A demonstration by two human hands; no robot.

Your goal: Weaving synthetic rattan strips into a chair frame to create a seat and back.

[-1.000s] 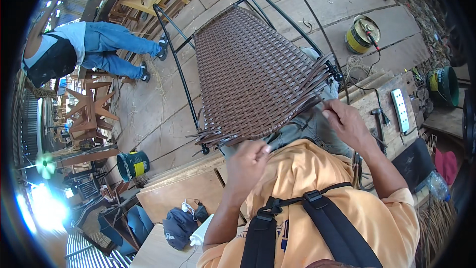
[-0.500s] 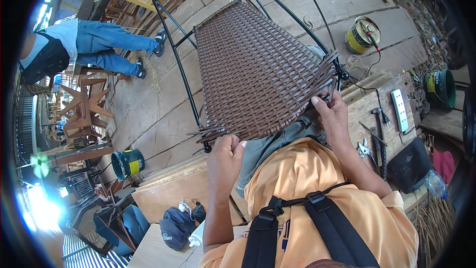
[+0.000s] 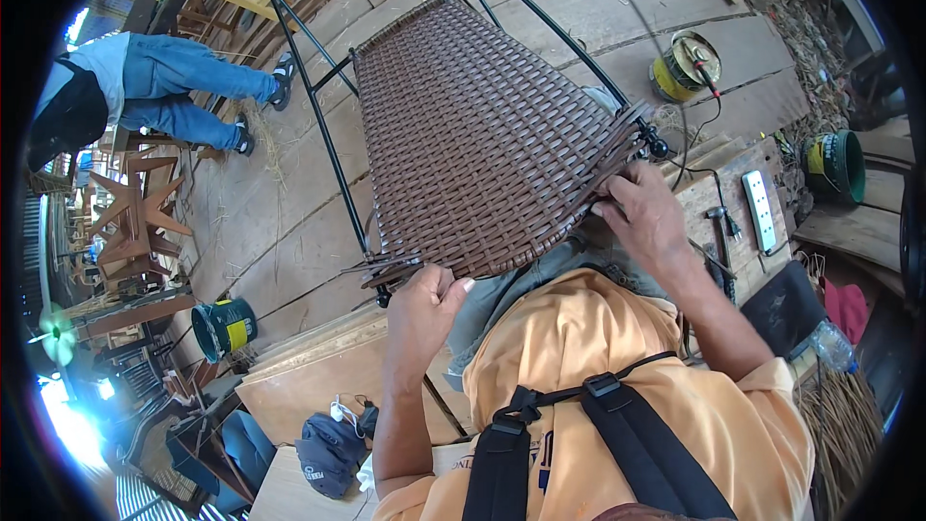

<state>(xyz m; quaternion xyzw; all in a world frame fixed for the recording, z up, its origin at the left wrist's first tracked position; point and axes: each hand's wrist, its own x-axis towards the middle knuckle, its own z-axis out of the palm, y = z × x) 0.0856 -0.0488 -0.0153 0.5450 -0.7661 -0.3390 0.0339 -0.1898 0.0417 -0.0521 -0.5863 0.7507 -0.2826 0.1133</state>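
A brown woven seat or back panel [image 3: 473, 145], strung on a black metal chair frame [image 3: 318, 116], tilts over my lap with its near edge toward me. My left hand [image 3: 422, 307] is closed at the near left corner, its fingers curled round the edge beside loose strand ends [image 3: 391, 265]. Toward the near right corner, my right hand [image 3: 644, 217] pinches at the edge with thumb and forefinger together; a brown weaving strand seems to be in them. More strand ends [image 3: 622, 140] bunch beside the black ball foot [image 3: 659, 148]. The fingertips are partly hidden under the edge.
On the plank bench at right lie a hammer [image 3: 721, 232], a white power strip [image 3: 759, 210] and a black cap-like cloth [image 3: 786, 314]. A paint bucket with a corded tool [image 3: 687, 68] stands beyond. Another person [image 3: 193, 87] stands at far left, near a green bucket [image 3: 224, 328].
The view has shifted, so panel and surroundings sit further left. My right hand's fingers have drawn together and moved slightly along the near edge, away from the corner. My left hand stays at its corner.
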